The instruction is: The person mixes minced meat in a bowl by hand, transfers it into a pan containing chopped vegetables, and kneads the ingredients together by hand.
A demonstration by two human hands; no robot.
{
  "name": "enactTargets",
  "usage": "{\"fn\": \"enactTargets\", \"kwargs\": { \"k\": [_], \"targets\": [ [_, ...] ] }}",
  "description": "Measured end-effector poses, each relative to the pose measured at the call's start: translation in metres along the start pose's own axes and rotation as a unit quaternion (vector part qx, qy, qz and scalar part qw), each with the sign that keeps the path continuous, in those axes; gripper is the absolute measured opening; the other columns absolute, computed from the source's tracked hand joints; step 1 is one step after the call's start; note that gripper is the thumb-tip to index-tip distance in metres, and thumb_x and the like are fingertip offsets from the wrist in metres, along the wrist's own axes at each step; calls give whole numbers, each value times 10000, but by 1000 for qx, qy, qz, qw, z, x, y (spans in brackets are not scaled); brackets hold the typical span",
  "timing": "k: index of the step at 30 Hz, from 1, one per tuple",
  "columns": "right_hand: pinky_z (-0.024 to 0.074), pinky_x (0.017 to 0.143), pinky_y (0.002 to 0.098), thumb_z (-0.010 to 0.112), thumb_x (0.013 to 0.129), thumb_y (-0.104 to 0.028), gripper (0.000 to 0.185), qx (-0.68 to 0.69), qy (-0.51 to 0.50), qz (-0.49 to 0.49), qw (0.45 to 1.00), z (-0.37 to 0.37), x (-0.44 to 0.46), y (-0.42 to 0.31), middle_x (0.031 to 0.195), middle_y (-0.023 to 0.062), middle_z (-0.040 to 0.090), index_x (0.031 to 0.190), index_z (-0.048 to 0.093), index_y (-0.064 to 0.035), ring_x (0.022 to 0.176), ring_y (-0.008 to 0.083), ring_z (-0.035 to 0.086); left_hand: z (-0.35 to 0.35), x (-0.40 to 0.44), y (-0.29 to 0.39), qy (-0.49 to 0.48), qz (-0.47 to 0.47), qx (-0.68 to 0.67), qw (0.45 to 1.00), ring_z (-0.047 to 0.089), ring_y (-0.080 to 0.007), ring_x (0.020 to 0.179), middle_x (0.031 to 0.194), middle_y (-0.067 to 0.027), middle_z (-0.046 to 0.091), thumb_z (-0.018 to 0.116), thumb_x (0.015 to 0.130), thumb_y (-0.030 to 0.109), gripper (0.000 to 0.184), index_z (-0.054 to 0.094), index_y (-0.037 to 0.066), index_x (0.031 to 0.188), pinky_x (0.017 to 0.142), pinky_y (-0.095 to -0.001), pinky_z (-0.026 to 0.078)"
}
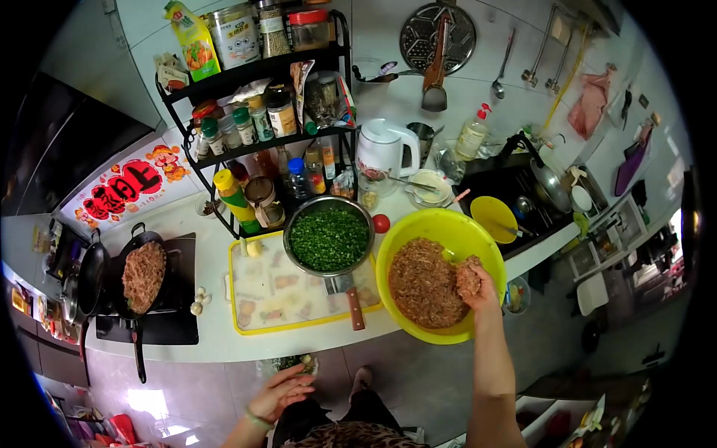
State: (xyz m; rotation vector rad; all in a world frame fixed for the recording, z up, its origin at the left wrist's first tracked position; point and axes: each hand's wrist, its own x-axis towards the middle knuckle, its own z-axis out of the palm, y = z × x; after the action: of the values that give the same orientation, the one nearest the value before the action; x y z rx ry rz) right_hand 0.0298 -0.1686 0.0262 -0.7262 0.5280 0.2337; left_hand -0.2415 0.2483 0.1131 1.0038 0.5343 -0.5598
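Note:
My right hand (484, 290) is closed around a clump of minced meat (468, 278), at the right side of a large lime-yellow bowl (437, 224). More minced meat (422, 287) lies in that bowl. Low in front of the counter, my left hand (282, 392) is held out with its fingers apart and nothing in it. A steel bowl (369, 224) of chopped greens (328, 239) stands beside the yellow one, overlapping a yellow-rimmed cutting board (261, 302). On the board's right side rests a cleaver (354, 305) with a wooden handle. At far left, a frying pan (137, 317) holds a mound of meat (144, 276).
A black rack (258, 71) of jars and bottles stands behind the board. Another pan (93, 280) is at far left; garlic (199, 300) lies near the stove. A tomato (381, 223), white kettle (387, 153), smaller yellow bowl (489, 213) and sink (538, 216) are behind and right.

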Motion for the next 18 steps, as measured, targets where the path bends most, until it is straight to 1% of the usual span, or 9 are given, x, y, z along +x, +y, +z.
{"fn": "enactTargets", "kwargs": {
  "k": [2,4,5,7,8,10,12,15,18],
  "targets": [
    [500,674,314,625,748,-121,285,13,-3,-10,1000,-3,3,-2,922,73,602,1016,551,-58,792,196,589,-22,-19,-8,42,5,-75,996,583,-256,974,1169,-170,525,471,885,101,424,353,14,1283,773,-296,497],
    [494,710,330,623,741,-109,296,58,-111,-7,992,-9,3,-7,932,77,603,1024,551,-56,831,212,585,-42,-37,-14,53,-6,-97,994,576,-260,986,1176,-170,521,466,886,108,423,352,18,1283,785,-313,490],
    [486,551,259,596,780,-113,243,68,-78,-14,995,-8,0,-7,836,75,572,1008,519,-75,679,172,573,-54,-45,-18,56,-12,-108,992,569,-264,998,1182,-170,517,462,886,116,423,351,21,1284,797,-329,483],
    [492,613,271,593,781,-118,293,23,-34,-93,995,30,-28,-3,889,74,584,1062,525,-75,747,180,579,-76,-52,-33,75,-22,-103,992,559,-266,1014,1190,-169,513,476,880,132,433,354,28,1282,812,-338,470],
    [494,721,319,613,753,-95,313,-9,-73,-128,989,40,-38,-2,943,76,606,1059,553,-73,867,199,584,-90,-58,-39,98,-38,-98,990,549,-269,1030,1197,-169,508,490,874,149,442,358,35,1281,828,-348,457],
    [486,767,320,599,765,-96,329,-9,-65,-147,987,65,-54,8,986,71,605,1090,549,-82,913,197,579,-119,-64,-51,95,-48,-122,987,545,-263,1032,1190,-161,516,494,875,148,426,377,45,1271,837,-347,451],
    [484,789,317,586,772,-85,333,-27,-114,-149,982,113,-76,20,1002,69,603,1102,544,-73,923,193,579,-151,-72,-63,74,-48,-161,983,542,-256,1035,1182,-154,525,499,876,147,410,396,54,1262,846,-346,444],
    [481,822,312,565,783,-67,339,-49,-203,-124,970,201,-109,63,1027,65,601,1121,536,-60,938,186,579,-204,-98,-73,80,-15,-214,974,540,-252,1035,1175,-150,531,508,873,147,410,401,59,1258,849,-349,443],
    [498,721,292,567,775,-79,329,-97,-266,-41,958,284,-117,135,993,68,603,1101,531,-61,853,179,594,-282,-124,-89,105,-7,-267,958,542,-258,1026,1171,-157,531,485,883,163,395,399,52,1252,847,-359,446]
  ]
}}
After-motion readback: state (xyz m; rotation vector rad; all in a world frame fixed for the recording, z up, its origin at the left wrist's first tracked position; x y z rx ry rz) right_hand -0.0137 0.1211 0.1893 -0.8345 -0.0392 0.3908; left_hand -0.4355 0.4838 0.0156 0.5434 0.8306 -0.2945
